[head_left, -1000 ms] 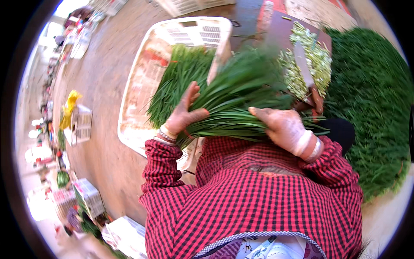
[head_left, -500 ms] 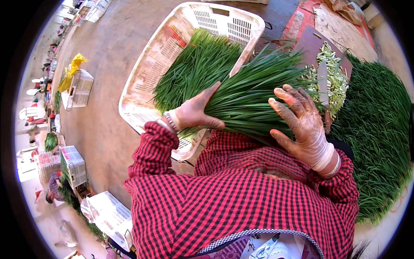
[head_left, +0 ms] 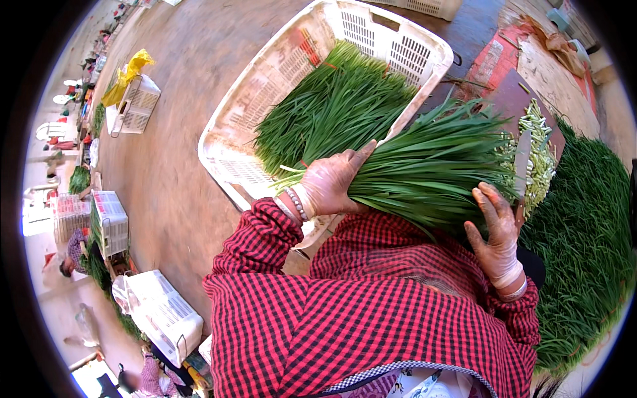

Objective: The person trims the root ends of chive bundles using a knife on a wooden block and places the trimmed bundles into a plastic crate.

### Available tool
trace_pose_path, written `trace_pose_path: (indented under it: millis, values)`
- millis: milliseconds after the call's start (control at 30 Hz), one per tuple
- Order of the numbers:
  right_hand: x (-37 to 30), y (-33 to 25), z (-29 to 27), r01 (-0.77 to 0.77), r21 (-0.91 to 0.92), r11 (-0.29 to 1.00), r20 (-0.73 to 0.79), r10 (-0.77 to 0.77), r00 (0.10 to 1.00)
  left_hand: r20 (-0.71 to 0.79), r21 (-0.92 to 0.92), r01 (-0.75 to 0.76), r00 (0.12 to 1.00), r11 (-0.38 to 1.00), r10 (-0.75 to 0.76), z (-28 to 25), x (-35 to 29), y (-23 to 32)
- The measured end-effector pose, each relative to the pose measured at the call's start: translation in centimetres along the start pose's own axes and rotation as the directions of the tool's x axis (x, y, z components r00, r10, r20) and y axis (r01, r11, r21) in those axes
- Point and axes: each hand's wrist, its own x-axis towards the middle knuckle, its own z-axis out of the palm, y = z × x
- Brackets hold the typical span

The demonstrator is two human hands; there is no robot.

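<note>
A bunch of long green garlic chives (head_left: 431, 166) lies across my lap, its leaf tips spread to the right. My gloved left hand (head_left: 332, 179) is closed around its pale-stemmed end. My gloved right hand (head_left: 497, 235) is open, fingers apart, beside the leaf tips; whether it touches them I cannot tell. Just past the tips, a knife (head_left: 523, 156) rests on a brown board (head_left: 511, 93) among cut pale stem pieces (head_left: 543, 146). Left of the held bunch, more chives (head_left: 332, 113), tied with red bands, lie in a white plastic crate (head_left: 222, 129).
A large heap of loose chives (head_left: 584, 245) covers the right side. Along the left stand a white crate with a yellow bag (head_left: 136, 69), another white crate (head_left: 111, 219) and a covered one (head_left: 162, 315). Other people sit at the far left, one in a checked top (head_left: 76, 249).
My right hand has lowered toward the leaf tips. My left hand keeps hold of the bunch. The view has shifted, so the crate and bunch appear farther right.
</note>
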Motion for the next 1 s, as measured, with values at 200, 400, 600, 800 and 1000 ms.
trace_pose_path:
  millis: [200, 400, 600, 800, 1000]
  values:
    - [2.0, -0.2, 1.0, 0.073, -0.005, 0.997, 0.115, -0.072, 0.991, 0.118, -0.901, 0.242, 0.935, 0.361, -0.334, -2.1, 0.1, -12.5]
    - [1.8, 0.1, 3.9, -0.045, 0.033, 0.998, 0.191, 0.038, 0.981, 0.178, -0.753, 0.564, 0.670, 0.338, -0.721, 5.8, -0.7, -27.4]
    - [1.2, 1.1, 5.7, -0.101, -0.014, 0.995, 0.211, 0.102, 0.972, 0.332, -0.637, 0.739, 0.519, 0.219, -0.788, 12.2, 1.0, -28.9]
    - [1.8, 1.0, 6.3, -0.191, -0.021, 0.981, 0.266, 0.189, 0.945, 0.371, -0.673, 0.734, 0.442, 0.091, -0.817, 11.7, 3.3, -28.4]
    - [2.8, 0.4, 6.3, -0.191, -0.059, 0.980, 0.274, 0.200, 0.941, 0.347, -0.797, 0.604, 0.451, -0.005, -0.823, 13.8, 3.1, -30.2]
